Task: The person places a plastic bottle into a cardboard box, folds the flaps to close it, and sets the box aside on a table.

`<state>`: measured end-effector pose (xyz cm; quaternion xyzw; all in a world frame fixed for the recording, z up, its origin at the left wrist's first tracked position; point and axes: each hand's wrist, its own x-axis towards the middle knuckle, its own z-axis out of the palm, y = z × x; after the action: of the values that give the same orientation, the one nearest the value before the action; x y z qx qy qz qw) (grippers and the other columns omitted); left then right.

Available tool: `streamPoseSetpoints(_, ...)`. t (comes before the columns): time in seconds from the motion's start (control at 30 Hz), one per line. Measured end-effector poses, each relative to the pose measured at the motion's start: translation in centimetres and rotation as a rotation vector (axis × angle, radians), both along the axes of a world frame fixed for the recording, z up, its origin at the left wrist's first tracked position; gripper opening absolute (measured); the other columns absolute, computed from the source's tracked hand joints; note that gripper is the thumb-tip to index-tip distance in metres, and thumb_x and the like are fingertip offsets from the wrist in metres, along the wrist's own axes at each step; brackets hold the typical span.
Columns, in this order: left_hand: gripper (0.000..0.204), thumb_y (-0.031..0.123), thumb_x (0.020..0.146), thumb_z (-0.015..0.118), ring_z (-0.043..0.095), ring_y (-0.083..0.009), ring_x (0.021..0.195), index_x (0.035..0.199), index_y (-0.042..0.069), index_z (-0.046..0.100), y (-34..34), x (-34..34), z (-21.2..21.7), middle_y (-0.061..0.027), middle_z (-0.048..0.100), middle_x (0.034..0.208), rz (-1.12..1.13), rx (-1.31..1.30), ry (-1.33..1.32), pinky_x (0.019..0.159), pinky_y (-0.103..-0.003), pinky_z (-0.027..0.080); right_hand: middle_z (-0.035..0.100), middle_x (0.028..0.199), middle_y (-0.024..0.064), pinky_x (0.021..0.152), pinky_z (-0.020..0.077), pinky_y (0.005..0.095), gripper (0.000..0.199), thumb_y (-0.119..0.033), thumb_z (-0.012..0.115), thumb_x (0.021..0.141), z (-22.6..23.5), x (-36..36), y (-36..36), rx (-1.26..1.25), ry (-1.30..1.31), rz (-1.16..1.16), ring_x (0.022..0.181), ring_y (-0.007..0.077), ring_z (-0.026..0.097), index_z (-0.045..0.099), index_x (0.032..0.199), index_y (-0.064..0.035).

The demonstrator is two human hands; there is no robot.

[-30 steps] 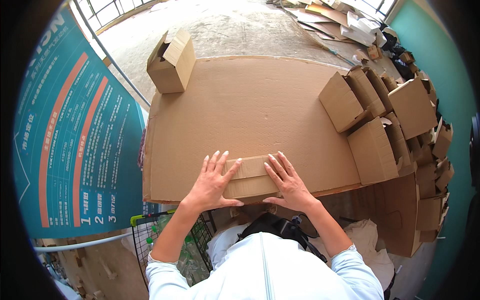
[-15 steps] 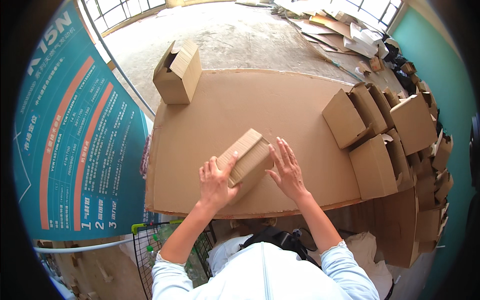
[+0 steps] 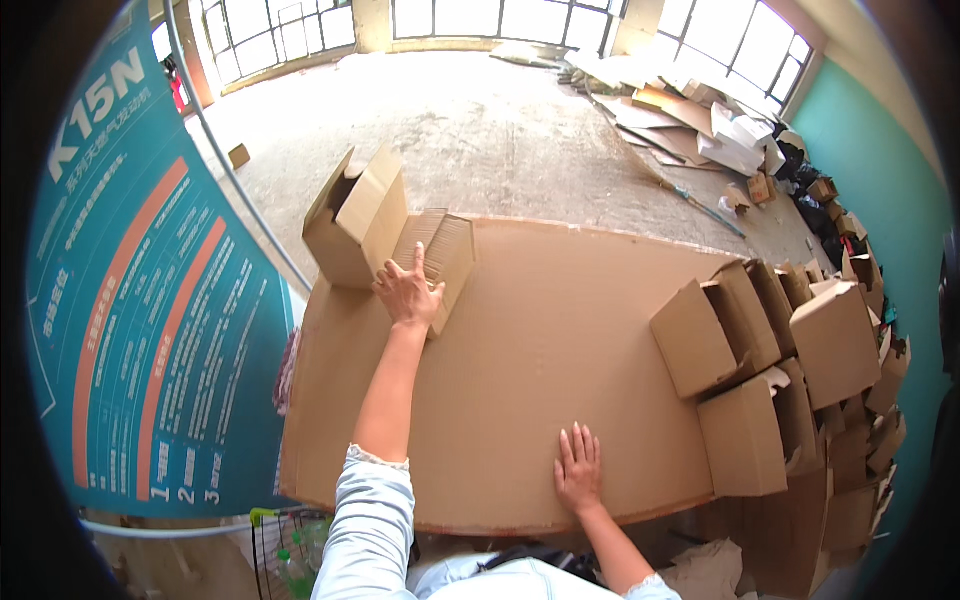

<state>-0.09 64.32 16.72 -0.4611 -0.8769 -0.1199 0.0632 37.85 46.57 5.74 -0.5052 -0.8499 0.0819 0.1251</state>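
Observation:
A small closed cardboard box (image 3: 455,262) rests at the far left of the cardboard-topped table (image 3: 540,350). My left hand (image 3: 408,295) reaches over its near end, thumb on the right side and fingers on the left, gripping it, with the index finger stretched along the top. Right beside it, on the left, stands a taller cardboard box (image 3: 362,225) with its flaps up. My right hand (image 3: 579,472) lies flat near the front edge, fingers extended, holding nothing.
Several open cardboard boxes (image 3: 740,430) are stacked at the table's right side. A blue printed banner (image 3: 150,330) stands on the left. Flattened cardboard and scraps (image 3: 680,120) lie on the floor at the far right. A black wire basket (image 3: 270,550) with green-capped bottles sits below the front left edge.
My left hand has carried the small box from mid-table to the far left, beside the taller box. My right hand has left the box and come down near the front edge. The view has tilted up.

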Motion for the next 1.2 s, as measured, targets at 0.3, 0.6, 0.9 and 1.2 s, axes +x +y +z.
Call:
streamPoseSetpoints(0.3, 0.077, 0.052, 0.080, 0.072, 0.051, -0.0332, 0.112, 0.145, 0.027, 0.041, 11.9, -3.8, 0.2, -0.0205, 0.049, 0.126, 0.191, -0.048, 0.125, 0.091, -0.049, 0.042, 0.036, 0.151, 0.0169, 0.117, 0.0200, 0.0513, 0.064, -0.031, 0.061, 0.084, -0.4, 0.6, 0.5, -0.050, -0.059, -0.013, 0.142, 0.0342, 0.030, 0.045, 0.143, -0.0115)
streamPoseSetpoints(0.6, 0.085, 0.057, 0.082, 0.067, 0.040, -0.0378, 0.129, 0.151, 0.026, 0.028, 13.4, -4.8, -0.1, -0.0239, 0.036, 0.144, 0.204, -0.195, 0.081, 0.102, -0.053, 0.036, 0.037, 0.150, 0.0173, 0.116, 0.0208, 0.0520, 0.062, -0.028, 0.061, 0.085, 0.8, 0.4, 0.4, -0.081, -0.021, -0.017, 0.142, 0.0347, 0.029, 0.045, 0.142, -0.0100)
streamPoseSetpoints(0.9, 0.093, 0.028, 0.077, 0.077, 0.016, -0.0447, 0.144, 0.151, 0.007, 0.024, 0.0, 1.3, -6.3, -0.0258, 0.016, 0.157, -0.192, 0.155, 0.047, 0.115, -0.056, 0.021, 0.034, 0.150, 0.0195, 0.117, 0.0180, 0.0514, 0.059, -0.026, 0.057, 0.089, 0.4, 0.7, 0.6, -0.039, 0.069, -0.003, 0.142, 0.0359, 0.026, 0.043, 0.142, -0.0063)
streamPoseSetpoints(1.2, 0.069, 0.016, 0.082, 0.071, 0.018, -0.0424, 0.145, 0.143, 0.001, 0.042, -26.7, 14.6, -10.4, -0.0276, 0.019, 0.156, -0.248, -0.034, -0.387, 0.117, -0.049, 0.023, 0.031, 0.153, 0.0194, 0.115, 0.0287, 0.0467, 0.069, -0.019, 0.065, 0.085, 0.5, 4.4, 5.4, -0.162, 0.440, 0.003, 0.142, 0.0371, 0.029, 0.035, 0.146, -0.0032)
